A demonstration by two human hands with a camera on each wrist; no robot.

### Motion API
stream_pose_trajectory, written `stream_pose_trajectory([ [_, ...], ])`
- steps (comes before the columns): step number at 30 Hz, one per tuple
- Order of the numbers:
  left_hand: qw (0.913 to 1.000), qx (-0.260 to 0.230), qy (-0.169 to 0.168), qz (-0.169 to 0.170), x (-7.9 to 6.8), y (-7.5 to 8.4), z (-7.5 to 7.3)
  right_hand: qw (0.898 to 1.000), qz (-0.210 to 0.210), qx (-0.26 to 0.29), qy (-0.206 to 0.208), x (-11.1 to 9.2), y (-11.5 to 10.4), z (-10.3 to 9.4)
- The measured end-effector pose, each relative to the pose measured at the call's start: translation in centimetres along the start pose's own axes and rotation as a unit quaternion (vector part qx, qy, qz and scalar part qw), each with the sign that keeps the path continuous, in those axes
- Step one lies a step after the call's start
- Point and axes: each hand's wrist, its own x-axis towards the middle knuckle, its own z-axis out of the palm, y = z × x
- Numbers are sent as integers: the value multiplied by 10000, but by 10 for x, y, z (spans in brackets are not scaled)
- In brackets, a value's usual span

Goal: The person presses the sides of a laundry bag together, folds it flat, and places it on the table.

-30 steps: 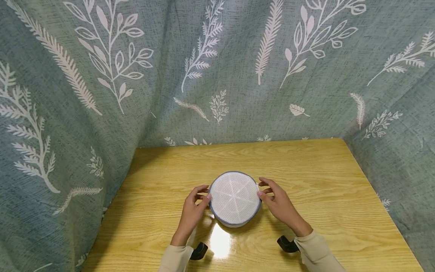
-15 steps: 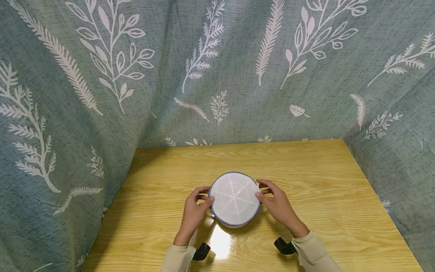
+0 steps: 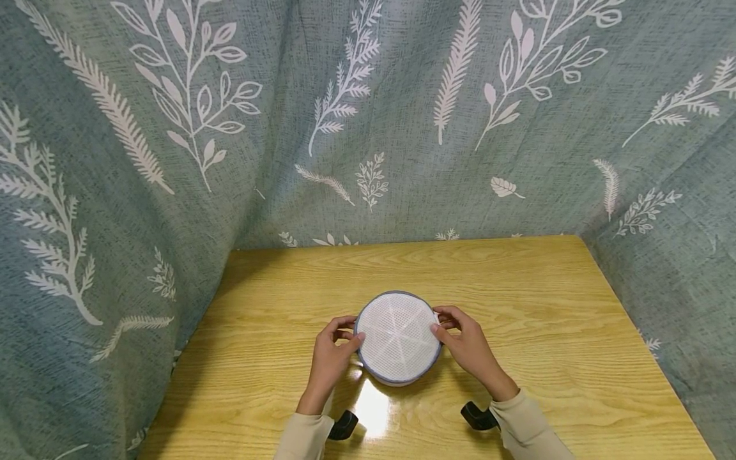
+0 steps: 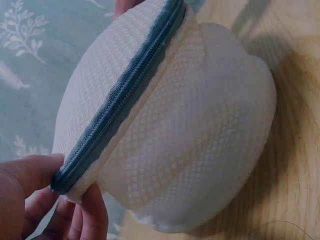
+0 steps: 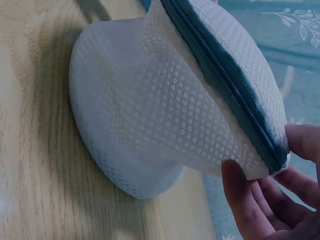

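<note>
A round white mesh laundry bag (image 3: 398,337) stands on the wooden table, its flat lid facing up in the head view. A blue-grey zipper (image 4: 117,102) runs round the lid's edge and looks done up where it shows. My left hand (image 3: 330,359) pinches the rim on the left, thumb on top and fingers below. On the opposite side, my right hand (image 3: 473,348) grips the rim in the same way. Below the zipper, the soft mesh wall (image 5: 165,105) sags and creases, and its bottom rests on the wood. Whatever the bag may contain is hidden.
The wooden table (image 3: 276,281) reaches back to a grey-green leaf-patterned curtain (image 3: 402,191), which also hangs along both sides. Black wrist mounts (image 3: 344,425) stick out inward from the beige sleeves (image 3: 531,425). Bright glare lies on the wood in front of the bag.
Both hands have moved slightly inward, and their thumbs now lie a little farther over the lid. The bag has shifted barely to the right.
</note>
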Motion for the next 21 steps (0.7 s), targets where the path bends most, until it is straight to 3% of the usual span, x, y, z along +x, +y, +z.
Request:
stream_pose_trajectory([
  [3, 10000, -6, 10, -15, 1, -2, 1, 10000, 15, -14, 23, 4, 16, 3],
  [8, 10000, -21, 16, -65, 3, -4, 2, 9999, -63, 80, 18, 6, 23, 4],
  [14, 9999, -102, 14, -38, 6, -11, 2, 9999, -70, 93, 58, 7, 23, 4],
  [16, 9999, -100, 28, -65, 7, -13, 3, 9999, 20, 110, 31, 6, 13, 3],
  [21, 9998, 23, 157, -149, 10, -33, 4, 9995, 248, 178, -6, 4, 8, 5],
])
